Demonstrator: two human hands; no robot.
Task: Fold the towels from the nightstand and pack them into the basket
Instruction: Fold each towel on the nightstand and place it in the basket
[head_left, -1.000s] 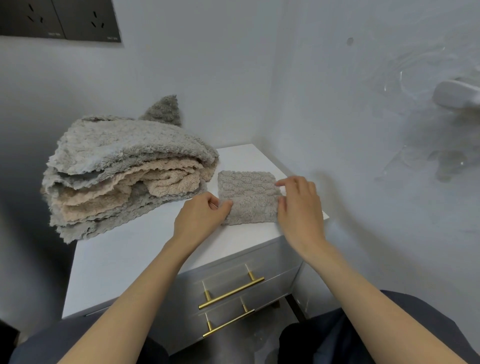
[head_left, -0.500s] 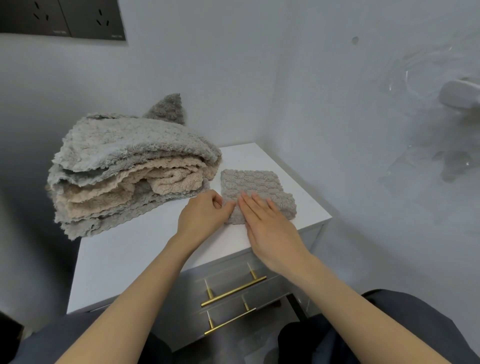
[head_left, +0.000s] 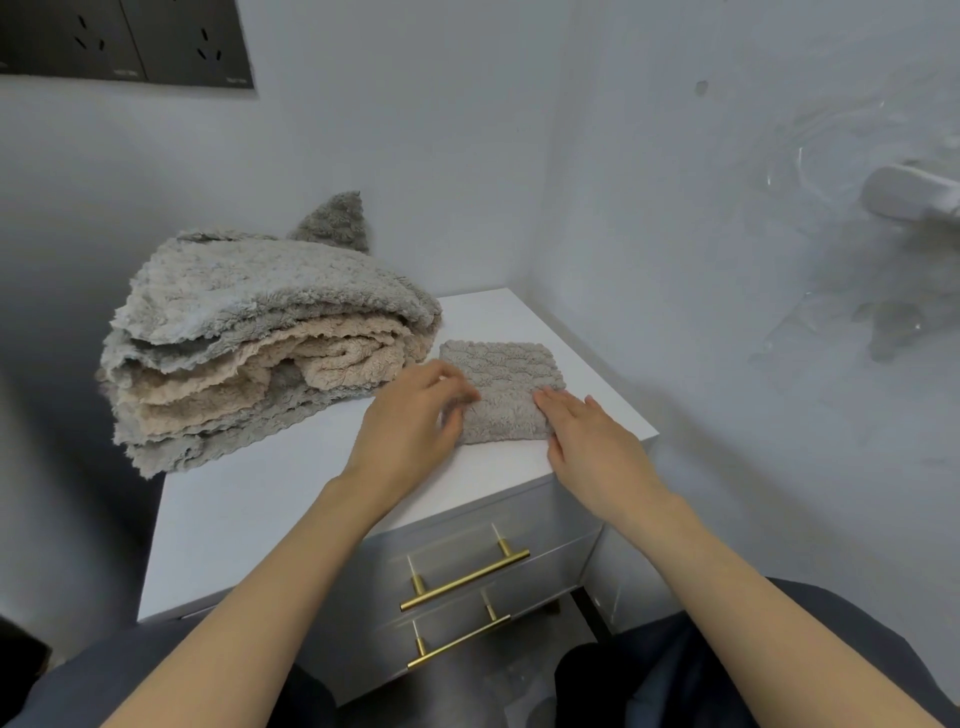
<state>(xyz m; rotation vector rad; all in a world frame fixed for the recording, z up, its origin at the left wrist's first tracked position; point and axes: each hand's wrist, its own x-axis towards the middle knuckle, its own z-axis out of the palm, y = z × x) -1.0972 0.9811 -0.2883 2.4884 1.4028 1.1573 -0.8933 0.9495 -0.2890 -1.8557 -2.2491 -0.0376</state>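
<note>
A small grey towel (head_left: 501, 387), folded into a rectangle, lies near the front right corner of the white nightstand (head_left: 249, 514). My left hand (head_left: 410, 426) rests at the towel's left edge with its blurred fingers lying over the cloth. My right hand (head_left: 592, 441) lies flat, fingers straight, on the towel's near right corner. A tall pile of grey and beige towels (head_left: 260, 338) sits on the left part of the nightstand, apart from the folded one. No basket is in view.
The nightstand stands in a wall corner, with walls close behind and to the right. Two drawers with gold handles (head_left: 465, 579) face me above my knees. A white fixture (head_left: 909, 195) sticks out of the right wall. Dark wall sockets (head_left: 124, 41) sit at the upper left.
My right hand slid from the towel's near left part across to its near right corner. My left hand moved forward from the near left corner onto the left edge.
</note>
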